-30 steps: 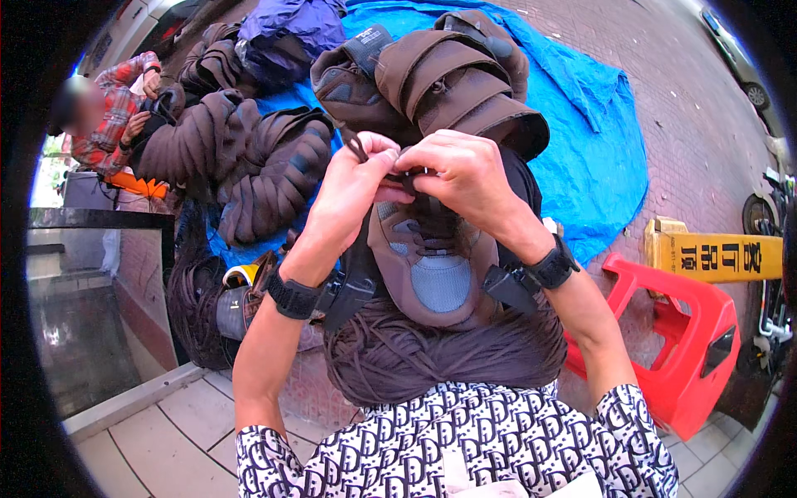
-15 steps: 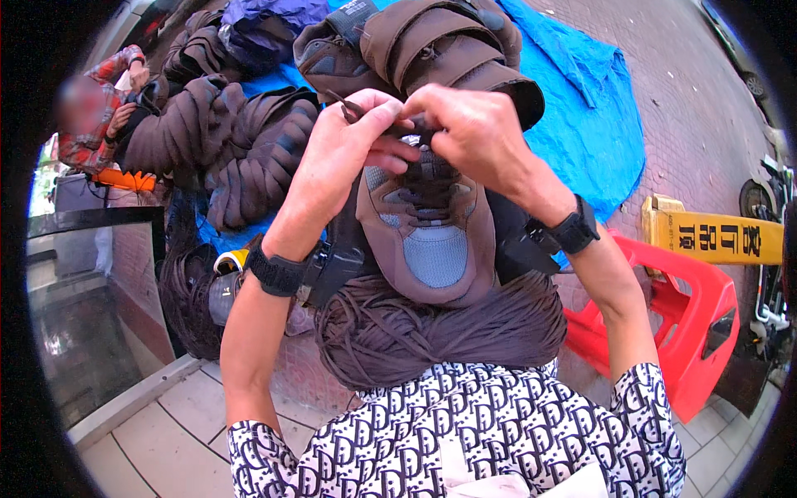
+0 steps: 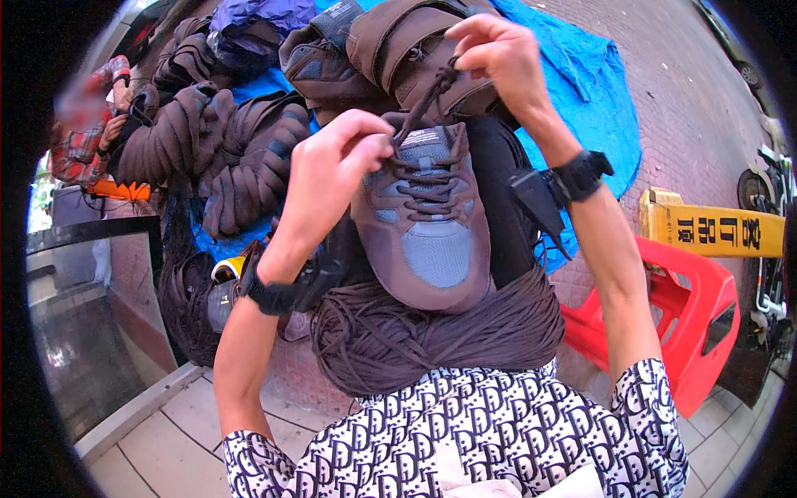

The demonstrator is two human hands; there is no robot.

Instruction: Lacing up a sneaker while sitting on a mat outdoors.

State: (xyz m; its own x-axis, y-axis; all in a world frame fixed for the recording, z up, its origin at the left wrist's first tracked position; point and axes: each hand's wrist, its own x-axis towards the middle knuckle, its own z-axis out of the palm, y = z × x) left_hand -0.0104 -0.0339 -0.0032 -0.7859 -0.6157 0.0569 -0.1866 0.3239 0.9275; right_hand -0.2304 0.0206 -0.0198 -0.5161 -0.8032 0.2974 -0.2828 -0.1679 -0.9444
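A brown shoe with a blue-grey toe panel [image 3: 433, 256] rests on my lap, toe toward me, laced partway up. My right hand [image 3: 504, 65] is raised beyond its collar, thumb and forefinger pinching a dark brown shoelace [image 3: 428, 101]. That lace slants down from a bunched part to the top of the shoe. At the left of the tongue, the closed fingers of my left hand [image 3: 342, 156] meet the lace's lower end. Between the shoe and my body lies a thick bundle of brown laces [image 3: 440, 334].
Several brown shoes [image 3: 390, 41] are piled beyond my hands on a blue tarp [image 3: 594, 108]. More shoes [image 3: 187, 137] lie in rows at the left, beside a person in a checked shirt [image 3: 81, 153]. A red plastic stool [image 3: 693, 319] and a yellow sign [image 3: 714, 228] stand at right.
My right hand has moved up and away from the shoe, drawing the lace out. My left hand has come slightly lower. The shoe's tongue and lacing now show more fully.
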